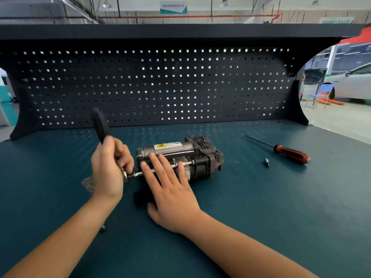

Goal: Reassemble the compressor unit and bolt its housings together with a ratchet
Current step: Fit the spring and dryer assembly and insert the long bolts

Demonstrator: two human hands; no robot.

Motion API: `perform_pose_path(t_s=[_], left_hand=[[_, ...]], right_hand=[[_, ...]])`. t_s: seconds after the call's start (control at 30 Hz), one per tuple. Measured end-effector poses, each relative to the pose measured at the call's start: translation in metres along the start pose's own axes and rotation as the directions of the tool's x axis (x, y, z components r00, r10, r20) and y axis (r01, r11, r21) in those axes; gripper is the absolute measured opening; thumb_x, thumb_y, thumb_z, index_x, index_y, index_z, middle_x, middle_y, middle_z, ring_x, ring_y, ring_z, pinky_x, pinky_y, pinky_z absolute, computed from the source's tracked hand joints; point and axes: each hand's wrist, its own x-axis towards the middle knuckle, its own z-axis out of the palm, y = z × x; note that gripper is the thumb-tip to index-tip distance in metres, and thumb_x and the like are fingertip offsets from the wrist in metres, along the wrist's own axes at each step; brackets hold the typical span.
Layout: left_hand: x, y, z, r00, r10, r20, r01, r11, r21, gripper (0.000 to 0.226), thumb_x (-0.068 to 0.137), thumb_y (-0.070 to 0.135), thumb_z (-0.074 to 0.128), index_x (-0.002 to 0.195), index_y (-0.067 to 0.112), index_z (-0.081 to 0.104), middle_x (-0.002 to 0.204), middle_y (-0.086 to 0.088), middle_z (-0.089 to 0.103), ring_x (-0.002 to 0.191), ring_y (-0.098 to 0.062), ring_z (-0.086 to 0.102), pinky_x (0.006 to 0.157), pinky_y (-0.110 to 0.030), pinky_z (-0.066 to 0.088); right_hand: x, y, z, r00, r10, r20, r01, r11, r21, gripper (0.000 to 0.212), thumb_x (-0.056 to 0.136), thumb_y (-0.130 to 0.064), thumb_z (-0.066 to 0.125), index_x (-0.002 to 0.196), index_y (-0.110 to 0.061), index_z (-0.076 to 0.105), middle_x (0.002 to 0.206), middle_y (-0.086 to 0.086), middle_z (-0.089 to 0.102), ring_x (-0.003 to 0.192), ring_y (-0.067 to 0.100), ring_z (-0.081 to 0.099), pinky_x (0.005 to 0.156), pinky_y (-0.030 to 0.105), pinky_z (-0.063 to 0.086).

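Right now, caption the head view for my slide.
Left hand grips the ratchet, extension running along the compressor; right hand rests flat on it.

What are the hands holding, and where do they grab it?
The left hand grips the ratchet near its head; the right hand rests flat on the compressor.

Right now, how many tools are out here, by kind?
Ratchet, held in the left hand: 1
Screwdriver: 1
Loose bit: 1
Total: 3
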Motion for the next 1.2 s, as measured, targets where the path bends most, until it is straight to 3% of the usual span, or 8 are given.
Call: perform_pose_path(t_s=[0.1,0.3,0.47,0.6,0.77,0.9,1.07,1.2], left_hand=[[0.017,-0.006,-0.001,0.92,-0.342,-0.189,0.323,0.938,-0.126,0.035,0.099,0.034,0.039,0.068,0.018,0.043,0.04,0.011,0.033,0.036,-0.006,0.031,0.046,-0.02,0.029],[0.027,-0.012,-0.006,0.815,-0.529,-0.237,0.48,0.845,-0.236,0.029,0.1,0.028,0.04,0.075,0.015,0.049,0.04,0.014,0.041,0.032,-0.001,0.037,0.035,-0.011,0.031],[0.013,-0.007,0.006,0.969,-0.106,-0.224,0.129,0.987,0.094,0.029,0.09,0.026,0.047,0.065,0.018,0.034,0.042,0.012,0.027,0.038,-0.008,0.024,0.04,-0.02,0.023],[-0.005,0.0,0.007,0.983,0.179,-0.03,-0.173,0.975,0.138,0.026,0.077,0.023,0.049,0.062,0.015,0.03,0.037,0.013,0.033,0.033,-0.005,0.028,0.037,-0.018,0.026],[-0.014,0.003,0.001,0.927,0.32,0.197,-0.345,0.932,0.109,0.017,0.069,0.024,0.045,0.053,0.032,0.042,0.038,0.016,0.039,0.034,-0.002,0.032,0.04,-0.017,0.029],[-0.001,0.0,0.003,0.997,0.016,-0.079,-0.007,0.994,0.107,0.032,0.089,0.025,0.037,0.058,0.021,0.032,0.036,0.01,0.027,0.033,-0.008,0.026,0.041,-0.022,0.025],[0.022,-0.009,-0.001,0.904,-0.355,-0.241,0.347,0.935,-0.076,0.034,0.098,0.036,0.042,0.071,0.017,0.04,0.038,0.012,0.028,0.032,-0.005,0.024,0.035,-0.015,0.024],[0.029,-0.016,-0.007,0.784,-0.576,-0.231,0.536,0.816,-0.218,0.034,0.1,0.034,0.042,0.072,0.015,0.043,0.034,0.011,0.029,0.027,-0.003,0.024,0.032,-0.011,0.023]], right_hand=[[0.003,0.001,-0.001,0.997,0.0,0.081,-0.005,0.998,0.06,0.089,0.086,-0.033,0.049,0.148,-0.021,-0.014,0.139,-0.008,-0.041,0.128,0.011,-0.045,0.095,0.042,-0.037],[0.004,0.001,0.0,0.996,-0.001,0.093,-0.004,0.999,0.053,0.089,0.087,-0.032,0.05,0.148,-0.02,-0.014,0.137,-0.008,-0.043,0.125,0.011,-0.047,0.095,0.041,-0.038],[0.001,0.0,0.001,0.996,0.014,0.088,-0.02,0.997,0.07,0.09,0.087,-0.03,0.05,0.145,-0.022,-0.018,0.14,-0.006,-0.04,0.127,0.013,-0.045,0.096,0.044,-0.035],[0.001,-0.002,-0.002,0.997,0.017,0.074,-0.022,0.997,0.071,0.091,0.085,-0.03,0.052,0.144,-0.022,-0.018,0.142,-0.005,-0.037,0.13,0.016,-0.041,0.098,0.046,-0.031],[-0.003,-0.005,-0.007,0.996,0.086,0.033,-0.083,0.995,-0.062,0.09,0.068,-0.041,0.067,0.146,-0.014,0.03,0.153,0.009,0.026,0.141,0.027,0.024,0.105,0.051,0.01],[0.0,-0.001,-0.006,0.997,-0.001,0.084,-0.002,0.999,0.045,0.086,0.086,-0.033,0.053,0.151,-0.018,-0.002,0.157,0.004,-0.013,0.133,0.019,-0.036,0.099,0.047,-0.028],[0.003,0.0,-0.002,0.995,-0.03,0.093,0.022,0.996,0.086,0.09,0.088,-0.043,0.051,0.149,-0.02,-0.012,0.146,-0.005,-0.035,0.125,0.011,-0.048,0.096,0.041,-0.037],[0.004,0.001,-0.002,0.995,-0.036,0.097,0.028,0.997,0.078,0.09,0.088,-0.044,0.052,0.149,-0.02,-0.01,0.156,0.001,-0.022,0.124,0.011,-0.048,0.097,0.04,-0.036]])
